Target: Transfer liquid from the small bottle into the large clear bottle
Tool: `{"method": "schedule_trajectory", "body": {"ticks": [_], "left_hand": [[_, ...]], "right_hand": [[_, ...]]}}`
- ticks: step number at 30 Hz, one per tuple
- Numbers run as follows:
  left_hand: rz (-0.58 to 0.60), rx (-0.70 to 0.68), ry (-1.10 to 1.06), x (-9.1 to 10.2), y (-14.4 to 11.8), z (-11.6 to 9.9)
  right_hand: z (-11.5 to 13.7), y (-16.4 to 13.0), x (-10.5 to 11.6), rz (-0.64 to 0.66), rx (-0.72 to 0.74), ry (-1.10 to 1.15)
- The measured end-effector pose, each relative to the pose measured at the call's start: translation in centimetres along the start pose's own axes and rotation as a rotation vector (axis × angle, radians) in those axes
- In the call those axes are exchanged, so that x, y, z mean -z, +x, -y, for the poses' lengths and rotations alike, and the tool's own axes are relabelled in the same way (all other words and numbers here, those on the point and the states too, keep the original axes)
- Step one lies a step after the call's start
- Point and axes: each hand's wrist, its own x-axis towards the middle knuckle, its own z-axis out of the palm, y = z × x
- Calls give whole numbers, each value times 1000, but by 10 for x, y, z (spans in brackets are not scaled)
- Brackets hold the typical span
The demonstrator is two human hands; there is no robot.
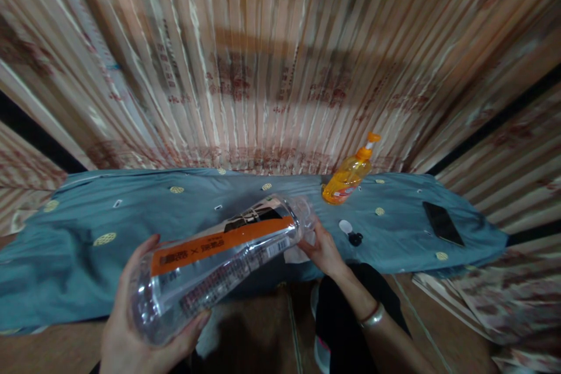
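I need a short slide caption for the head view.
Both hands, left and right, hold a clear bottle sideways over a blue cloth.

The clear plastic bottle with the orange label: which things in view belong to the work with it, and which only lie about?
In use: clear plastic bottle with orange label, left hand at its base, right hand at its neck, white cloth.

Lying about: orange pump bottle, black phone, small white cap, blue cloth.

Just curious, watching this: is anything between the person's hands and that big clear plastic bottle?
Nothing visible. The left hand cups the base of the clear plastic bottle with the orange label; the right hand is at its neck, over something white, maybe a cloth.
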Motion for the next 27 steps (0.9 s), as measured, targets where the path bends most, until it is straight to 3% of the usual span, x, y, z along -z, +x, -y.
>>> {"method": "schedule_trajectory", "body": {"ticks": [5, 10, 17, 27], "left_hand": [[31, -7, 31, 3, 1, 7], [39, -109, 110, 6, 3, 13], [8, -51, 64, 2, 0, 6], [39, -126, 106, 6, 3, 13]], "right_hand": [[-1, 0, 0, -12, 8, -4], [-1, 1, 1, 8, 13, -5], [-1, 1, 1, -4, 19, -5], [-6, 2, -1, -8, 40, -13]]}}
